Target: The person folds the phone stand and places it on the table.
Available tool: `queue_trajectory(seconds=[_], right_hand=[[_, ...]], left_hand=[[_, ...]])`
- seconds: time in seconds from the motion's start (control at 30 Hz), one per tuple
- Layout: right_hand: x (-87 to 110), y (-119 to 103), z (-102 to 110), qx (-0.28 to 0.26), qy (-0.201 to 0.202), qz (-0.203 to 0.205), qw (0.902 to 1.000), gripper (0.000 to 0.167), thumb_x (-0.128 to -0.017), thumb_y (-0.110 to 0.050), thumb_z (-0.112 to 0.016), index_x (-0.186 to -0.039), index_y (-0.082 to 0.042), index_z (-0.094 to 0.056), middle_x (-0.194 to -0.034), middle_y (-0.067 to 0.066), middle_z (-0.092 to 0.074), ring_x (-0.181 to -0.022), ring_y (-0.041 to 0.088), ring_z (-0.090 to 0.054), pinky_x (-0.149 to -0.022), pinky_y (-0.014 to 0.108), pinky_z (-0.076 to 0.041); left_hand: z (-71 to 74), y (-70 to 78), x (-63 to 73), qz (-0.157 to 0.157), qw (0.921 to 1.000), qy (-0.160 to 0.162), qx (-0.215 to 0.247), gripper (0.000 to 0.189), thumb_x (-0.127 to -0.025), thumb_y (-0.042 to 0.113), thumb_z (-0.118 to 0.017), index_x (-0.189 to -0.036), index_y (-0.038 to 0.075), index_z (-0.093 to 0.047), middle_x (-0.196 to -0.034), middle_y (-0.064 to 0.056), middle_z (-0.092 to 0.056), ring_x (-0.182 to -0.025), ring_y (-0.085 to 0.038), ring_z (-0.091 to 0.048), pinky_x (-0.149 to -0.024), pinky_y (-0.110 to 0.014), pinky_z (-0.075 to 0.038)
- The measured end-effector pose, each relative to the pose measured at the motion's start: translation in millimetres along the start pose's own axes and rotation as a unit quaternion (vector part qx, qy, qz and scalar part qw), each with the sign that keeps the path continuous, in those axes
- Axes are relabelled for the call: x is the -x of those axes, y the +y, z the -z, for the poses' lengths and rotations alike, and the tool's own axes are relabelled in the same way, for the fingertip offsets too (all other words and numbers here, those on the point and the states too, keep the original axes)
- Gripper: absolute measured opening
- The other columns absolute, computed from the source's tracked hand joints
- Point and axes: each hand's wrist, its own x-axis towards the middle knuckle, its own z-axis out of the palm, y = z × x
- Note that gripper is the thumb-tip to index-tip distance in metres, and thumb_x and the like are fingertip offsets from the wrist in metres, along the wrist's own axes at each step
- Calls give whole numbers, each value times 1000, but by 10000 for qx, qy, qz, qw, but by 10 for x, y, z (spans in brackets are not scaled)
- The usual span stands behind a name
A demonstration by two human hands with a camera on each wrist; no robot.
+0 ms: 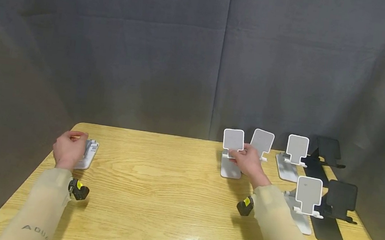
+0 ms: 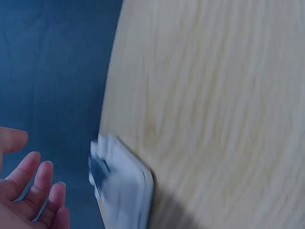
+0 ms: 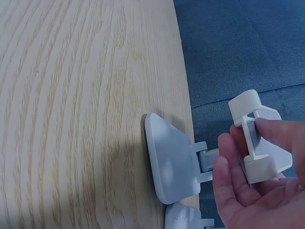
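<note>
My right hand (image 1: 249, 164) pinches a white phone stand (image 1: 234, 138) with a grey pad, low on its upright plate. The right wrist view shows the thumb on the plate's front, between the two white hooks, and the fingers behind; the stand's base (image 3: 171, 160) rests on the table. My left hand (image 1: 69, 148) is at the table's far left, over a folded white phone stand (image 1: 88, 162). In the left wrist view its fingers (image 2: 35, 191) are loosely bent and apart from that stand, which is blurred, with nothing between them.
Just right of my right hand stands another white phone stand (image 1: 262, 142), partly hidden. Farther right are two more white stands (image 1: 297, 148) (image 1: 308, 194) and two black stands (image 1: 329, 149) (image 1: 342, 195). Grey curtains (image 1: 149, 59) border the wooden table (image 1: 156, 187) behind and at both sides.
</note>
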Motion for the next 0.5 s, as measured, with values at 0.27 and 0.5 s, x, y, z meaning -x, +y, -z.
queue_trajectory(seconds=[0.27,0.5], right_hand=[[0,28,1,-215,23,310,9993,31,-100,-9,-55,-117,16,-51,-98,29,-68,-77,25,-74,-66,27,-57],[5,15,4,-69,139,67,9999,29,-104,-10,-51,-118,15,-54,-101,24,-65,-85,25,-73,-72,25,-57]], left_hand=[[-162,200,85,-599,9974,-117,375,43,-104,36,-55,-127,1,-65,-109,-15,-62,-97,-31,-55,-78,-37,-41],[-275,315,200,-869,9938,-443,532,42,-105,35,-55,-126,1,-65,-108,-14,-62,-93,-27,-54,-76,-36,-41]])
